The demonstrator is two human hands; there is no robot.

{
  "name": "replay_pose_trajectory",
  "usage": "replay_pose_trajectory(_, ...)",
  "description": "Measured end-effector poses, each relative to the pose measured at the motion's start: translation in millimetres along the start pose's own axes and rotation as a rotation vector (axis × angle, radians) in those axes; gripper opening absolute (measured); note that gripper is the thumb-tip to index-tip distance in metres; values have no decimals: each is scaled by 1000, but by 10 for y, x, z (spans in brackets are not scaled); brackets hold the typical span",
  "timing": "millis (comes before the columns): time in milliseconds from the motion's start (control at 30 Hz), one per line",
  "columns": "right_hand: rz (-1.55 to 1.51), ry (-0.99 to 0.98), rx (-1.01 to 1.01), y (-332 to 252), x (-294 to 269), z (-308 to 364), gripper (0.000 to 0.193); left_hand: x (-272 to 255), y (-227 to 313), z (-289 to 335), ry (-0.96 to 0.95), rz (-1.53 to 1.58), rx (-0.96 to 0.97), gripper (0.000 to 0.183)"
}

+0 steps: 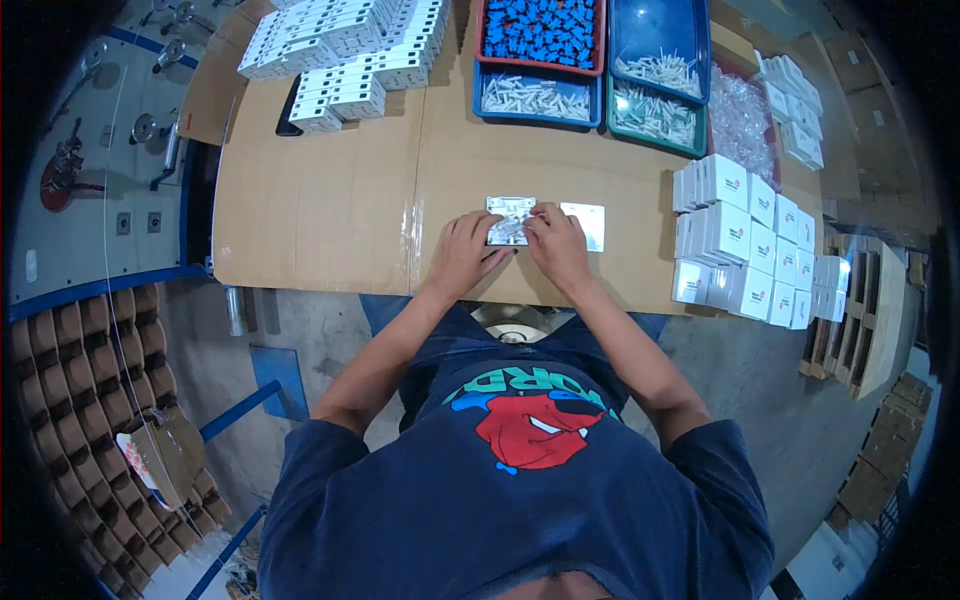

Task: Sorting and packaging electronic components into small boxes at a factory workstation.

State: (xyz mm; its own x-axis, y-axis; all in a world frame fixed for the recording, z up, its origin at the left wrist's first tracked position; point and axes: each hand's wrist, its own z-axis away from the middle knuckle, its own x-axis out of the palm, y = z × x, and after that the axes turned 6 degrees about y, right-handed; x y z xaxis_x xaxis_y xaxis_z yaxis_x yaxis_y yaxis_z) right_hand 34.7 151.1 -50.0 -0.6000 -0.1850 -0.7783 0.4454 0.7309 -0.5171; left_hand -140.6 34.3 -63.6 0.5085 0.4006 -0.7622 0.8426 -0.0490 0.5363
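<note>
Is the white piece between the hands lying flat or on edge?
Flat: the white piece shows the camera its broad, squarish face.

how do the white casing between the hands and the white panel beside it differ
The white casing sits between the left hand and right hand; the white panel lies outside their grasp. The casing's face looks busy with parts, the panel's plainer. Both are pale, roughly rectangular.

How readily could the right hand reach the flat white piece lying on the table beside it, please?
Probably quite readily: the flat white piece lies just right of the right hand with nothing visibly blocking it, though that hand's fingers are at the white device.
</note>
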Motion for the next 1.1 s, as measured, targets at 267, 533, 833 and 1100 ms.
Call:
replay_pose_trajectory(267,-79,213,382,288,-338,176,20,-56,-42,-112,10,-92,-145,102)
replay_pose_trajectory(533,250,168,456,595,-442,498,61,-24,-31,-155,-116,-211,-221,110)
replay_pose_trajectory(833,98,214,544,484,-268,492,66,-29,-40,-179,-92,-165,-240,101)
replay_pose_trajectory(1100,-637,283,807,355,-375,248,48,-49,-54,-161,-45,-120,-220,98)
